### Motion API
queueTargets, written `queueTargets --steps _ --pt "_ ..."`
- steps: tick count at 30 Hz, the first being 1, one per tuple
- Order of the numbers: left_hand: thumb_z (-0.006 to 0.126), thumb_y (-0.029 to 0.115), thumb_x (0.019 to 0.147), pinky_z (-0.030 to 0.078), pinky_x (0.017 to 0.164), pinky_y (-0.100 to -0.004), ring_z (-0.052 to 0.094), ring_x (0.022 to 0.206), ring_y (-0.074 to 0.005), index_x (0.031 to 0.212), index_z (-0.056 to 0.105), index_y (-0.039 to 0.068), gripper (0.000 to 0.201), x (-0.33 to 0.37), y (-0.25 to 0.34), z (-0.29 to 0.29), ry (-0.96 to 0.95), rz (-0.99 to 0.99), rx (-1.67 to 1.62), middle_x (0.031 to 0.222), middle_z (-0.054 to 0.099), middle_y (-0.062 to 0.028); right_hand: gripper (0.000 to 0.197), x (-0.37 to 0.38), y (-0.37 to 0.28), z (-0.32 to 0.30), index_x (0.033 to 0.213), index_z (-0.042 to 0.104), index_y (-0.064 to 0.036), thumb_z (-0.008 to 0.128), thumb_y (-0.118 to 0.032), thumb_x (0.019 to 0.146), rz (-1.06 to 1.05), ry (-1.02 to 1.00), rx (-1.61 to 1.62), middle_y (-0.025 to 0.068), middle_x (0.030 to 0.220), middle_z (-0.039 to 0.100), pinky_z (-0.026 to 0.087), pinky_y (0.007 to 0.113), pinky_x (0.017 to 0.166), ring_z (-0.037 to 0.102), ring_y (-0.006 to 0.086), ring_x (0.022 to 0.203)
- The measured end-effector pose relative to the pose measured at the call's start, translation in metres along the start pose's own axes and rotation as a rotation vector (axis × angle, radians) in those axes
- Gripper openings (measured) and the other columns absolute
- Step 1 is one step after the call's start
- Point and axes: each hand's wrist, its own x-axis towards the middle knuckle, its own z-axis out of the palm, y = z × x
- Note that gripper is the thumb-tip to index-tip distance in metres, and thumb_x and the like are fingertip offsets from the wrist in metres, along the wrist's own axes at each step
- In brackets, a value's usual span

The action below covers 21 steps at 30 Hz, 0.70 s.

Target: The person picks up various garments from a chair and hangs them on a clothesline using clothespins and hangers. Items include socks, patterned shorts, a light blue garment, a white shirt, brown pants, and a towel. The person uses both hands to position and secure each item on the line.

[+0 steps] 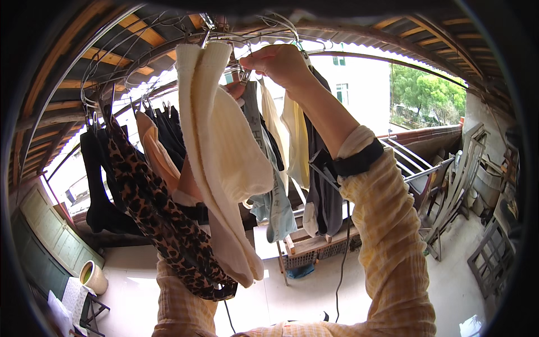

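The right hand (283, 67) is raised, its thumb and fingers drawn narrow and pinched on a small metal clip (243, 75). Just left of it and slightly lower, the left hand (236, 90) shows only its fingertips, close to the same clip; the rest is hidden behind hanging laundry, and I cannot tell whether it grips anything. Directly below the two hands hangs a grey-blue sock (277, 202), its narrow top up near the clip and its long axis close to vertical, the lower end drifting a little toward the right forearm; which way its toe points is unclear. In front of the left hand, covering most of it, hang white socks (196, 112), cuffs up, their length slanting down to the right, with one foot end bulging toward the right forearm. Left of the left hand, a leopard-print cloth (157, 208) slants down rightward and black socks (98, 191) hang beyond it. Under the right wrist, cream-yellow socks (296, 140) hang nearly straight down.
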Motion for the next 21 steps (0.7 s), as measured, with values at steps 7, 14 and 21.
queueTargets --steps 7,14,21 --pt "0.057 0.052 0.084 0.039 0.053 -0.0233 0.046 0.057 -0.0074 0.092 0.062 0.011 0.042 0.009 0.006 -0.002 0.000 -0.018 -0.052 0.066 0.054 0.0028 0.025 -0.001 -0.005 -0.004 0.087 0.072 -0.0025 0.079 -0.020 0.072 -0.001 -0.063 -0.049 0.0071 0.080 0.070 0.050 0.026 0.071 0.063 0.0129 0.073" --pt "0.050 0.056 0.087 0.039 0.053 -0.0232 0.045 0.057 -0.0071 0.091 0.059 0.010 0.046 0.003 0.010 -0.005 -0.008 -0.057 -0.172 0.065 0.053 0.0023 0.047 -0.012 -0.009 -0.003 0.076 0.070 0.0022 0.082 -0.041 0.063 -0.160 0.067 -0.340 0.0118 0.069 0.066 0.051 0.029 0.064 0.063 0.0169 0.063" --pt "0.044 0.059 0.090 0.039 0.053 -0.0232 0.045 0.057 -0.0068 0.090 0.057 0.009 0.051 -0.038 0.014 -0.025 0.001 -0.219 -0.425 0.065 0.052 0.0018 0.018 -0.074 0.004 0.032 0.093 0.057 0.0008 0.064 -0.008 0.079 -0.572 -0.033 -0.367 0.0190 0.083 0.061 0.049 0.041 0.065 0.061 0.0343 0.075"
